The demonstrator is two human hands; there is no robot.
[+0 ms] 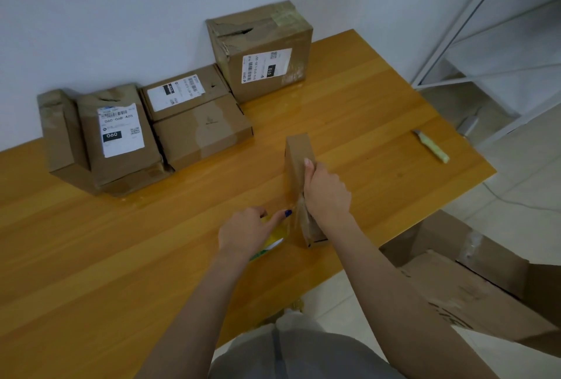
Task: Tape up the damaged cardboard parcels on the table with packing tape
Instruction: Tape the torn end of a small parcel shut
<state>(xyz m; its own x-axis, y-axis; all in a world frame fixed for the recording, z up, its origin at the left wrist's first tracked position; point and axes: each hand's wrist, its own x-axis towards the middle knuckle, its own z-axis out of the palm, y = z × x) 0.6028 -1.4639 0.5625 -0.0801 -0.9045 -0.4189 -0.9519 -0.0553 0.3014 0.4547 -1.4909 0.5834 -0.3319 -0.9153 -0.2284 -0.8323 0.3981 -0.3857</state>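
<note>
- One head view, looking down on the wooden table [121, 242]; the slim parcel [299, 160] stands on a narrow edge near the table's middle, just ahead of both hands.
- The right hand [326, 193] clamps the slim parcel from above, fingers curled over its top; the left hand [246, 232] is closed round the packing tape roll [273, 242], forefinger stretched toward the parcel.
- Clear tape [299, 217] seems to run from the roll to the parcel's near end, where it looks crumpled.
- Handling, by my judgement: the slim parcel looks light and fairly stiff but tippy on its edge, so a hold across the broad faces suits it; the tape is thin and clingy, apt to fold onto itself.
- More parcels sit against the wall: a tall box [261, 53] torn on top; two flat boxes [202, 132]; a labelled parcel [120, 135]; a bent carton [60, 135].
- A green-handled knife [432, 147] lies well apart, toward the right edge.
- Hidden or unclear: the roll is mostly under the left hand; the slim parcel's damage cannot be seen; the tape's end is blurred; an open carton [473, 281] on the floor is cut off by the frame.
</note>
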